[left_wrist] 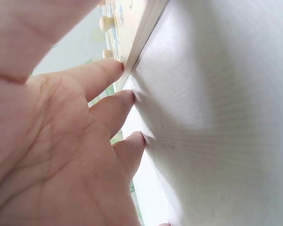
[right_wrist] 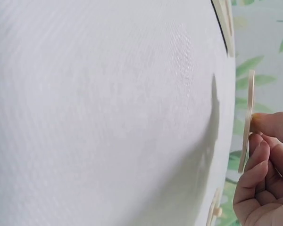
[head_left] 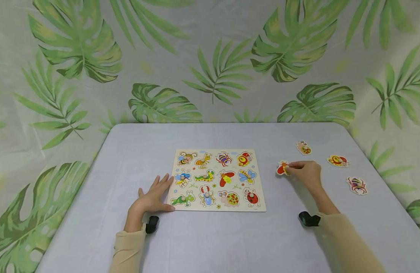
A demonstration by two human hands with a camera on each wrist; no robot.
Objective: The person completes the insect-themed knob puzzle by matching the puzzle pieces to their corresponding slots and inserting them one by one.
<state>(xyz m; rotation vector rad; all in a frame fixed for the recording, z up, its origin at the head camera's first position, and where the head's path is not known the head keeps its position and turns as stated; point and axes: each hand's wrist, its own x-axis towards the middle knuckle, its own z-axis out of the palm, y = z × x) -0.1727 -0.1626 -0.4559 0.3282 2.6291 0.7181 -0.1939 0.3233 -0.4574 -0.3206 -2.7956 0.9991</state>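
Though thin, a red-winged piece (head_left: pixel 281 168).

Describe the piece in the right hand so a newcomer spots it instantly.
On the white table, find the knobbed puzzle board, then go right to the right hand. It pinches a red-winged insect cutout, the only loose one held; three other loose cutouts lie farther right, untouched.

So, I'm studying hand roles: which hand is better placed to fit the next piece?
Right, most likely. The right hand pinches the red-winged piece, held off the table right of the board; the left hand holds no piece and touches the board's left edge, where it could steady it.
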